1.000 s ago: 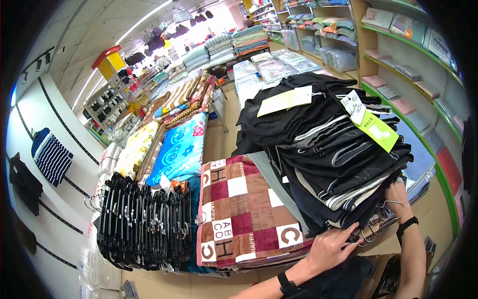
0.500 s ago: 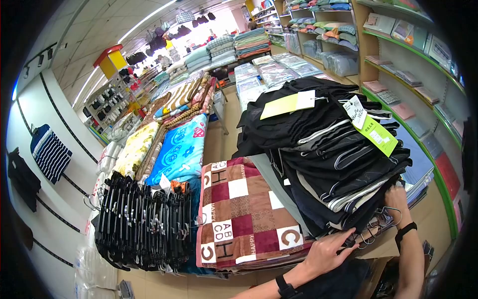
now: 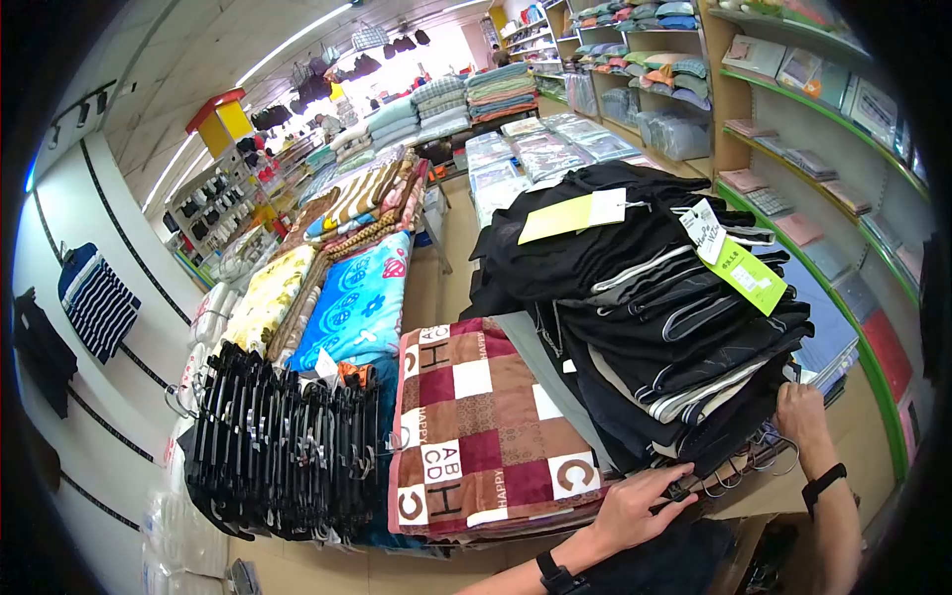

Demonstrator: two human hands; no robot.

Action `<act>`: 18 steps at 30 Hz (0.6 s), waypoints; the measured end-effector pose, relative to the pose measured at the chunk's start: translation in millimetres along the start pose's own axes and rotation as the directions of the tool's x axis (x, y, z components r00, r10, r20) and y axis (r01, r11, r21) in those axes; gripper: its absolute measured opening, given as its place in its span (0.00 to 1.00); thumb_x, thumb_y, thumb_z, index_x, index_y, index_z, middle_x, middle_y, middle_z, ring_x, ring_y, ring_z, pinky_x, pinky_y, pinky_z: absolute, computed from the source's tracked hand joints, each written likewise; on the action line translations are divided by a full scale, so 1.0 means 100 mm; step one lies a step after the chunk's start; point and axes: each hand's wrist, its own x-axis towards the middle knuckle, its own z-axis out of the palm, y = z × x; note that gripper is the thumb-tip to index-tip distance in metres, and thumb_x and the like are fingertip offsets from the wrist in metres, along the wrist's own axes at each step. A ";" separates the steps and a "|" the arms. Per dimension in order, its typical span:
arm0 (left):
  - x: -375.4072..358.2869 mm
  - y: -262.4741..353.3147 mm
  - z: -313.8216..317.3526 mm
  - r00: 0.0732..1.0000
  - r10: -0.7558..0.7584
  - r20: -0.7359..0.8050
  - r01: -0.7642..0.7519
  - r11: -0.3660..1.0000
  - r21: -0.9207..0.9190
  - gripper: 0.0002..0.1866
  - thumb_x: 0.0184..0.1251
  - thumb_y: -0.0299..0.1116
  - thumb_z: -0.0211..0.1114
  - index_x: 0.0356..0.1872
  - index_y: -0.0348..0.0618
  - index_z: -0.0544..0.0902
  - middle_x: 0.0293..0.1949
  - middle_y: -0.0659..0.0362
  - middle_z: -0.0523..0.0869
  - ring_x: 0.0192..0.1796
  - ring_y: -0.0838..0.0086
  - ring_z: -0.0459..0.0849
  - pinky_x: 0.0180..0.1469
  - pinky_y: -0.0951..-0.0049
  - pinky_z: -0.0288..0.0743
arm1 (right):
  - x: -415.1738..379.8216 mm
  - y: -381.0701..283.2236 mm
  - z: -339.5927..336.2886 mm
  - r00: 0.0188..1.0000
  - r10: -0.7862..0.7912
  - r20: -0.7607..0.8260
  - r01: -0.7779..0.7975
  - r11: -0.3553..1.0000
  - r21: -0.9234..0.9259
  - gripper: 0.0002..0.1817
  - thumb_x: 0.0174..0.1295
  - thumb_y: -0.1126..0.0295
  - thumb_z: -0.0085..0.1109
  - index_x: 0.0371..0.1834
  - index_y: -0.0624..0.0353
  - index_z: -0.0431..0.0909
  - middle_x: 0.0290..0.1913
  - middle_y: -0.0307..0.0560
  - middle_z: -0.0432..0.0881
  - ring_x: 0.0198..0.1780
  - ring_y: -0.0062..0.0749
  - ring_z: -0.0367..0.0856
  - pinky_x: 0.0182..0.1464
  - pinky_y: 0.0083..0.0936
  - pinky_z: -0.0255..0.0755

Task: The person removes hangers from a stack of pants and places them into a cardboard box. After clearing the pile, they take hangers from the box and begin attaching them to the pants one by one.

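Note:
A tall stack of black garments (image 3: pixel 645 288), several with white or grey piping, lies folded in front of me on the right. Metal hanger hooks (image 3: pixel 729 476) stick out below its front edge. My left hand (image 3: pixel 635 508) is at that edge, thumb and fingers closed around a dark hanger part. At the stack's front right corner my right hand (image 3: pixel 803 415) is closed, with what it grips hidden. Two tags, a yellow-green one (image 3: pixel 570 215) and a white and green one (image 3: pixel 739 268), rest on the garments. A brown checked blanket (image 3: pixel 496 426) lies left of my left hand.
A dense row of black hangers (image 3: pixel 283 446) lies at the left. Behind it are a blue patterned blanket (image 3: pixel 357 293) and more folded blankets. Shelves with packaged goods (image 3: pixel 793 154) run along the right. A striped top (image 3: pixel 99 302) hangs on the left wall.
My right hand has shifted slightly right and down, and my left hand slightly left and down. The garment stack's front right corner has moved a little. Both hands stay closed.

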 end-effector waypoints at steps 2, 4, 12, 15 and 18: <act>-0.02 0.02 -0.06 1.000 -0.004 0.015 0.004 1.000 0.009 0.23 0.62 0.32 0.80 0.57 0.35 0.86 0.48 0.48 0.92 0.44 0.59 0.92 0.45 0.67 0.85 | -0.06 -0.02 -0.10 0.998 0.034 0.054 -0.036 0.999 0.027 0.14 0.53 0.62 0.67 0.34 0.61 0.79 0.33 0.49 0.83 0.38 0.42 0.86 0.46 0.35 0.76; -0.02 0.03 -0.10 0.998 0.018 0.057 -0.016 0.999 -0.030 0.23 0.63 0.31 0.79 0.58 0.35 0.85 0.49 0.48 0.91 0.47 0.57 0.92 0.48 0.67 0.85 | -0.22 -0.02 -0.10 0.998 0.053 0.033 -0.054 0.999 0.007 0.16 0.51 0.60 0.69 0.34 0.60 0.80 0.34 0.49 0.83 0.40 0.42 0.85 0.48 0.35 0.75; -0.12 0.06 -0.18 0.994 -0.002 0.112 0.015 0.992 -0.121 0.23 0.66 0.28 0.77 0.60 0.35 0.82 0.53 0.47 0.89 0.53 0.58 0.90 0.56 0.66 0.82 | -0.64 -0.07 -0.58 0.996 0.089 0.021 -0.090 0.995 0.030 0.21 0.50 0.58 0.71 0.40 0.64 0.81 0.36 0.51 0.81 0.46 0.43 0.82 0.67 0.46 0.72; -0.17 0.08 -0.23 0.992 0.002 0.125 0.015 0.991 -0.136 0.23 0.67 0.27 0.76 0.61 0.35 0.82 0.54 0.48 0.89 0.53 0.59 0.90 0.58 0.65 0.81 | -0.69 -0.10 -0.65 0.987 0.143 -0.069 -0.139 0.989 0.059 0.20 0.50 0.60 0.71 0.40 0.65 0.81 0.37 0.52 0.81 0.46 0.45 0.82 0.74 0.51 0.67; -0.22 0.06 -0.25 0.991 0.028 0.134 -0.010 0.991 -0.131 0.22 0.69 0.27 0.74 0.62 0.35 0.80 0.55 0.50 0.89 0.56 0.59 0.89 0.69 0.60 0.74 | -0.71 -0.11 -0.81 0.982 0.171 -0.074 -0.163 0.981 0.106 0.20 0.50 0.62 0.71 0.40 0.65 0.81 0.37 0.52 0.81 0.47 0.46 0.82 0.75 0.52 0.65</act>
